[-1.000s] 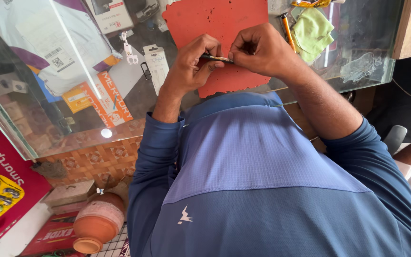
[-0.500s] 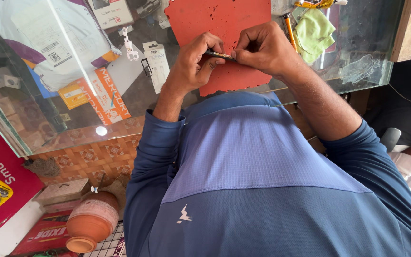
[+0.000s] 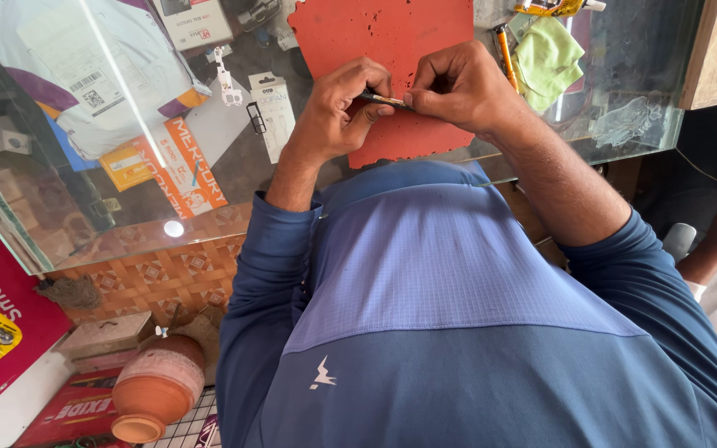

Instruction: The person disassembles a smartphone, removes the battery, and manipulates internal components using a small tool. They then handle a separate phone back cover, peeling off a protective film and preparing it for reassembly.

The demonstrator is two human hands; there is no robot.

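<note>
Head view: you look down past your blue shirt at a glass bench, with the red mat as landmark.
Left hand: over the mat's near left part, fingers curled, thumb and forefinger pinched on the left end of a thin dark tool.
Right hand: over the mat's near right part, fingers closed on the tool's right end; what else it holds is hidden.
Hands: close together, nearly touching, both clamped on the tool.
Tool: slim, roughly level, spanning the gap between your hands, just above the mat's near edge.
Green cloth: right of the mat, crumpled on the glass.
Orange pen: between mat and cloth, lying lengthwise.
Small white packet: left of the mat, beside your left wrist.
Orange cards: further left of the mat, under the glass.
Clay pot: well below the mat, on the floor side, near your left elbow.
</note>
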